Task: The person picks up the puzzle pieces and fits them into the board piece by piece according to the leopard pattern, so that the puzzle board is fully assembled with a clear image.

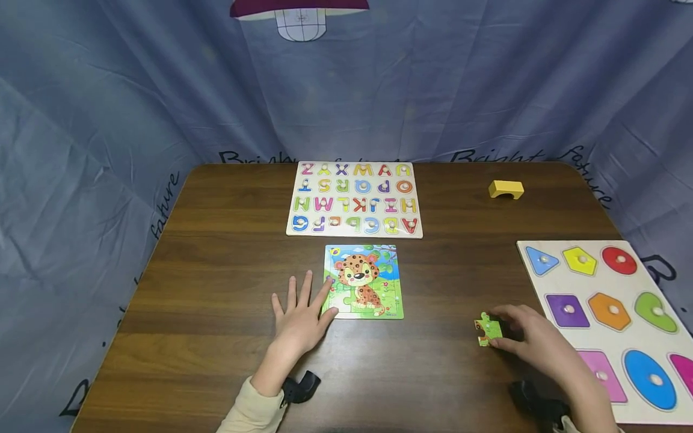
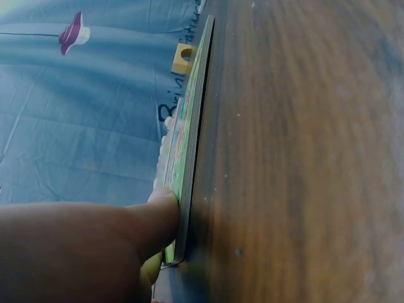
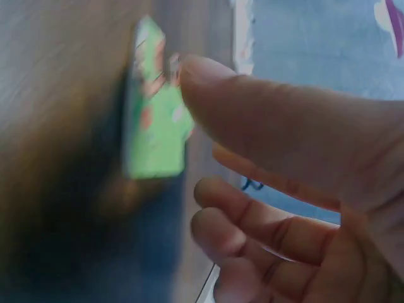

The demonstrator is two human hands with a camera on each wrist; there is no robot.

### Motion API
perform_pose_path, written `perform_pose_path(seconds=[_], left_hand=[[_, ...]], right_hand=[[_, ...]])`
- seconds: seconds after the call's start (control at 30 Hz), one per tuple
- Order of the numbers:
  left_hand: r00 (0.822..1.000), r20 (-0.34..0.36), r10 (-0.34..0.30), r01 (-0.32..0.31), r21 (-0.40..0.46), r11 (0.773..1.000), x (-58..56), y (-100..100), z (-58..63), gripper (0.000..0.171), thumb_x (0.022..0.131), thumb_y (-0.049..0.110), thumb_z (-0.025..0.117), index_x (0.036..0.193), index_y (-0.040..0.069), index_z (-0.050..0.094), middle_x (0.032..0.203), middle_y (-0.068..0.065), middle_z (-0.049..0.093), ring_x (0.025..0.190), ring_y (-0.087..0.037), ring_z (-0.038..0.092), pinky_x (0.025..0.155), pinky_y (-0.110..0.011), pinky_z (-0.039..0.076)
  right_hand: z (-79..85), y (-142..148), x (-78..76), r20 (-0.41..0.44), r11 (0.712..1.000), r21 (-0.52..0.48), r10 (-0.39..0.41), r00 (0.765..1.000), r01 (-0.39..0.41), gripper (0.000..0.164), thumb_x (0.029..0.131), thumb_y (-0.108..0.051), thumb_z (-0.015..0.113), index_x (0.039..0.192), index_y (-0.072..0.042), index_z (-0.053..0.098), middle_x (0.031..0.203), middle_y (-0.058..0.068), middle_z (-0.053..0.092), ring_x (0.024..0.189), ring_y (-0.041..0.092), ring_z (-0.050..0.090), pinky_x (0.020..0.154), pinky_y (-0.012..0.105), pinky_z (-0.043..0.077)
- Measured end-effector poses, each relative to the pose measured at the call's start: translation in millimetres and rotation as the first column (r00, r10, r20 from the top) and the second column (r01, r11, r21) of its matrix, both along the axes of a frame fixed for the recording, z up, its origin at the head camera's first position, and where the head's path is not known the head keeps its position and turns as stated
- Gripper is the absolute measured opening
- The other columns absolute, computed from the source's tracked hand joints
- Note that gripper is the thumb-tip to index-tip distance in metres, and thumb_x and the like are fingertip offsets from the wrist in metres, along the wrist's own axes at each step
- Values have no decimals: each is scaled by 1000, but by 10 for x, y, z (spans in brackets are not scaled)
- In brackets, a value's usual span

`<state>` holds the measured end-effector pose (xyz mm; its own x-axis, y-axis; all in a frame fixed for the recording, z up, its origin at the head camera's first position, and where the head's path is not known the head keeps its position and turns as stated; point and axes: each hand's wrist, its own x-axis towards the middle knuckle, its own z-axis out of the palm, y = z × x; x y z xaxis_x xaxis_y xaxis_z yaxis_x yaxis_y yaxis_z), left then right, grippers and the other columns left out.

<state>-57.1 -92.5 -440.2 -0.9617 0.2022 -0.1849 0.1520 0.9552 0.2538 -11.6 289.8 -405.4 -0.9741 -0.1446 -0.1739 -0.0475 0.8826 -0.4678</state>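
A square jigsaw puzzle of a spotted leopard cub (image 1: pixel 368 279) lies at the middle of the table. My left hand (image 1: pixel 299 322) spreads its fingers at the puzzle's left side, with fingertips on its left edge and the thumb at the lower left corner. In the left wrist view that thumb (image 2: pixel 161 218) presses on the puzzle's edge. Off to the right, my right hand (image 1: pixel 536 340) pinches a green jigsaw piece (image 1: pixel 488 329) between thumb and forefinger. The piece (image 3: pixel 154 136) looks blurred in the right wrist view, tilted above the table, while the other fingers curl loosely.
Behind the puzzle lies an alphabet peg board (image 1: pixel 354 200). A shape peg board (image 1: pixel 590 285) fills the table's right side, close to my right hand. A yellow arch block (image 1: pixel 506 189) stands at the back right. Blue curtain (image 1: pixel 406 90) hangs around the table (image 1: pixel 216 258).
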Motion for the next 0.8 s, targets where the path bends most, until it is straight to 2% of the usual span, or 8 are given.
perform_pose_path(seconds=[0.2,0.47,0.63,0.8], left_hand=[[1000,3,0,0,-1,1000,-2,3,0,54,87,53,32,137,35,21,145,-7,6,128,-35,-2,91,-63,0],[1000,9,-2,2,1,1000,2,-1,0,54,87,53,31,137,35,20,145,-6,5,128,-35,-3,92,-63,-1],[1000,11,-1,1,1,1000,0,-2,-8,54,87,54,31,137,36,19,145,-6,4,128,-35,-3,92,-63,-1],[1000,8,1,-1,6,1000,-3,-1,-9,54,87,54,31,137,36,19,145,-6,4,128,-35,-4,92,-63,-1]], right_hand=[[-120,72,83,-16,1000,-7,-1,1000,1,57,59,-21,79,108,-4,55,93,13,49,80,28,52,67,44,44],[-152,41,72,-37,998,47,-37,999,39,42,60,-26,78,91,-5,59,90,11,51,78,26,52,68,44,44],[-119,-15,11,-35,997,74,-25,999,27,40,60,-25,78,85,-5,54,76,2,52,69,17,49,61,37,43],[-53,-147,-62,-95,999,0,33,995,-34,22,71,-15,70,81,-13,50,63,-8,49,56,6,43,50,24,36]])
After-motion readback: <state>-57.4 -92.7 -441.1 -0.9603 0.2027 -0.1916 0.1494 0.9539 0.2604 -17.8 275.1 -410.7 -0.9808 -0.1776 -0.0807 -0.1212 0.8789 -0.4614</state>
